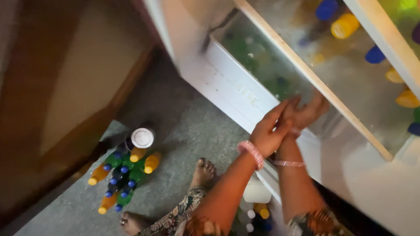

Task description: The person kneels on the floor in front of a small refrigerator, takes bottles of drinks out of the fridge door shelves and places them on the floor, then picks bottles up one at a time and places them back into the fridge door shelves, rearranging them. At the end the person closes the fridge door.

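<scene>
Both your hands meet at the lower glass shelf (280, 48) of the open fridge: your left hand (267, 133) lies flat with fingers stretched, crossing over your right hand (306, 114), which reaches in under the shelf's front edge. Neither looks closed around anything, though the blur hides the fingertips. Pressing hard on that glass edge could crack or tip it, and the capped bottles (345, 25) above might roll. Behind your bare foot (203, 171), a bottle pack (124, 175) sits on the grey floor (175, 113); stepping back could topple it.
</scene>
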